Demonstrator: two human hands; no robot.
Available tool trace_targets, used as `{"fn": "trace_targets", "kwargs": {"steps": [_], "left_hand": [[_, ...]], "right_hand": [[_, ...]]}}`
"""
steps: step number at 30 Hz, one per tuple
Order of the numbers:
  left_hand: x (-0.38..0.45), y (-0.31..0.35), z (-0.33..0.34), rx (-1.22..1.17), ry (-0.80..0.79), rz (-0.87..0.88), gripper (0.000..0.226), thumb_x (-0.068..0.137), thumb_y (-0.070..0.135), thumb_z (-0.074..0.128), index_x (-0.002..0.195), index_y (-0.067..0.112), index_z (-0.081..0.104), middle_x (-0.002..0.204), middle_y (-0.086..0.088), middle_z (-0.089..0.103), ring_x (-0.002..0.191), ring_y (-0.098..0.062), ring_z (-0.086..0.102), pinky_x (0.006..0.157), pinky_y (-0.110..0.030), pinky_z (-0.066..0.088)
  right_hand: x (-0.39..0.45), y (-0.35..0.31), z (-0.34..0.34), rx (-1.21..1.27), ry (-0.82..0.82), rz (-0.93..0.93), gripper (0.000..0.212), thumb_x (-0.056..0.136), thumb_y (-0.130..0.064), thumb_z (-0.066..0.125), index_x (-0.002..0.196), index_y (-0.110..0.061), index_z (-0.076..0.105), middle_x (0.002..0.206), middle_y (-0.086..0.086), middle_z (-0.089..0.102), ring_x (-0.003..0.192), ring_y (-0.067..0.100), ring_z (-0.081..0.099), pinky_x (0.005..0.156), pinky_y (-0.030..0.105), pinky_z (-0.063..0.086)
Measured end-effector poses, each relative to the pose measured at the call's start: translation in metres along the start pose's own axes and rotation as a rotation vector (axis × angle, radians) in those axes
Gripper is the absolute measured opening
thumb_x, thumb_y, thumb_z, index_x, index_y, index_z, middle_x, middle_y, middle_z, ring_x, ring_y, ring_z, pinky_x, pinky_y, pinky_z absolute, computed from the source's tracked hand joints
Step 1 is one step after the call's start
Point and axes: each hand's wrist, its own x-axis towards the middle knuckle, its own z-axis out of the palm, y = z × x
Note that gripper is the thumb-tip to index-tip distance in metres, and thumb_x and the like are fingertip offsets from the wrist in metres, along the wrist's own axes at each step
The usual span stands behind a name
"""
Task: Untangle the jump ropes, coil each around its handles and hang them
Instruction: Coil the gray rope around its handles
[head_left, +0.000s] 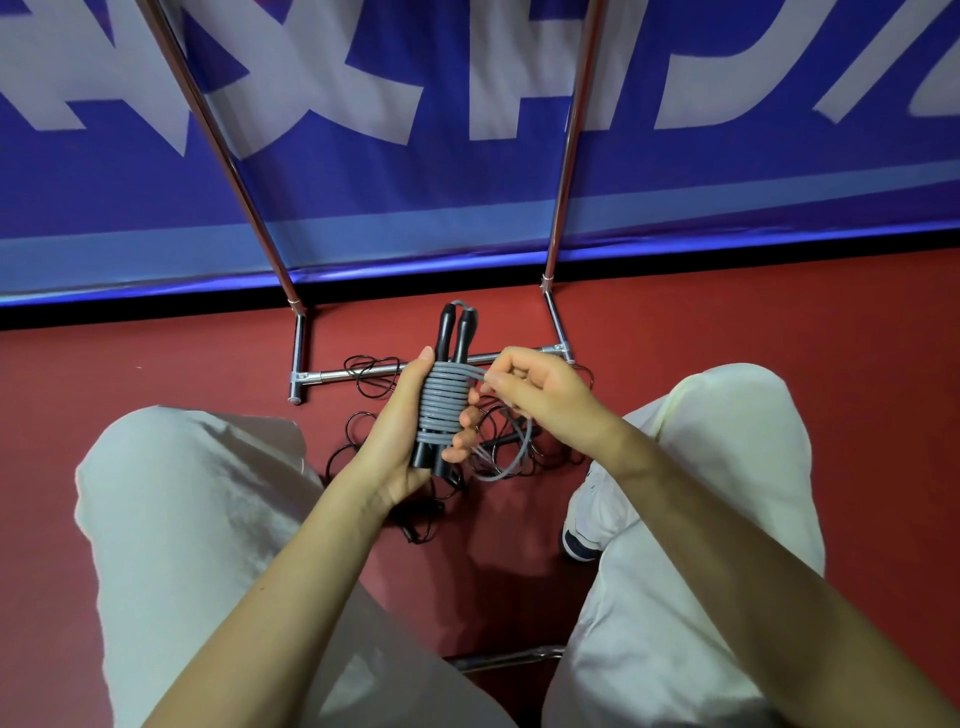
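Note:
My left hand (396, 432) grips two black handles (451, 332) held side by side and upright. A grey jump rope (442, 397) is coiled around them in several tight turns. My right hand (540, 395) pinches the loose grey strand just right of the coil. A short grey loop (511, 465) hangs below it. On the red floor beneath my hands lies a thin black jump rope (370, 374) in a tangled heap, partly hidden by my hands.
A metal rack stands ahead, its base bar (358, 371) on the floor and two uprights (566, 145) rising before a blue banner (415, 182). My knees in pale trousers (187, 519) flank the ropes. A shoe (579, 540) shows at right.

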Motion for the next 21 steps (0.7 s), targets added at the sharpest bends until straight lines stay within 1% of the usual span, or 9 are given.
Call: {"fn": "trace_targets", "kwargs": {"steps": [2,5,7,9,12,15,17,19,21], "left_hand": [[0.001,0.000,0.000,-0.044,0.014,0.000,0.056,0.094,0.059,0.033,0.077,0.009,0.052,0.055,-0.001,0.042,0.036,-0.009,0.037,0.033,-0.016,0.023],[0.002,-0.001,0.001,-0.082,0.010,0.000,0.051,0.088,0.057,0.039,0.076,0.008,0.051,0.055,-0.001,0.043,0.036,-0.009,0.037,0.033,-0.016,0.022],[0.001,-0.001,0.003,-0.096,-0.013,-0.002,0.048,0.085,0.054,0.042,0.076,0.008,0.051,0.055,-0.002,0.042,0.036,-0.009,0.036,0.033,-0.018,0.021],[-0.001,-0.001,0.005,-0.107,-0.034,-0.015,0.045,0.084,0.050,0.043,0.076,0.007,0.051,0.054,-0.002,0.042,0.035,-0.010,0.036,0.033,-0.018,0.020],[-0.004,-0.003,0.007,-0.086,-0.063,-0.050,0.042,0.084,0.046,0.043,0.077,0.006,0.051,0.053,-0.003,0.043,0.035,-0.011,0.037,0.034,-0.017,0.021],[-0.006,-0.006,0.008,-0.094,-0.102,-0.090,0.042,0.083,0.047,0.043,0.073,0.007,0.053,0.053,-0.002,0.042,0.035,-0.010,0.036,0.031,-0.016,0.023],[-0.008,-0.008,0.009,-0.137,-0.153,-0.138,0.046,0.083,0.050,0.044,0.067,0.009,0.057,0.050,-0.001,0.043,0.033,-0.008,0.038,0.028,-0.015,0.027],[-0.010,-0.010,0.010,-0.213,-0.216,-0.193,0.050,0.083,0.055,0.047,0.066,0.009,0.059,0.049,0.000,0.046,0.032,-0.009,0.044,0.027,-0.015,0.034],[-0.012,-0.011,0.012,-0.235,-0.212,-0.212,0.055,0.085,0.059,0.045,0.074,0.006,0.057,0.051,0.000,0.050,0.035,-0.011,0.050,0.028,-0.017,0.040]], "right_hand": [[0.001,-0.004,0.001,0.037,0.015,-0.004,0.025,0.098,-0.003,0.051,0.074,-0.011,0.054,0.056,-0.019,0.058,0.050,-0.004,0.049,0.053,0.008,0.037],[0.003,-0.006,0.002,0.066,0.007,0.001,0.025,0.097,0.000,0.052,0.075,-0.011,0.056,0.055,-0.017,0.059,0.050,-0.004,0.051,0.052,0.007,0.038],[0.004,-0.005,0.003,0.104,0.008,-0.006,0.021,0.096,-0.007,0.057,0.075,-0.012,0.058,0.055,-0.012,0.053,0.050,0.000,0.044,0.050,0.010,0.034],[0.005,-0.003,0.001,0.134,0.027,-0.007,0.013,0.090,-0.018,0.060,0.077,-0.016,0.060,0.059,-0.004,0.049,0.054,0.010,0.039,0.048,0.016,0.030],[0.003,0.001,-0.003,0.164,-0.005,0.026,0.007,0.087,-0.024,0.059,0.088,-0.018,0.063,0.064,-0.001,0.052,0.059,0.013,0.042,0.049,0.020,0.031],[-0.001,0.003,-0.002,0.237,-0.110,0.080,0.026,0.089,-0.027,0.055,0.107,-0.009,0.062,0.075,0.006,0.052,0.060,0.007,0.042,0.052,0.018,0.033],[-0.003,0.003,0.002,0.307,-0.149,0.134,0.039,0.086,-0.033,0.057,0.110,-0.002,0.059,0.075,0.004,0.049,0.060,0.006,0.040,0.053,0.018,0.033],[-0.005,0.002,0.006,0.393,-0.171,0.162,0.029,0.087,-0.031,0.055,0.102,-0.007,0.060,0.072,-0.004,0.055,0.062,0.006,0.044,0.055,0.017,0.035],[-0.009,-0.002,0.008,0.477,-0.190,0.168,0.020,0.089,-0.027,0.049,0.100,-0.014,0.059,0.068,-0.012,0.061,0.061,0.007,0.045,0.056,0.016,0.040]]}}
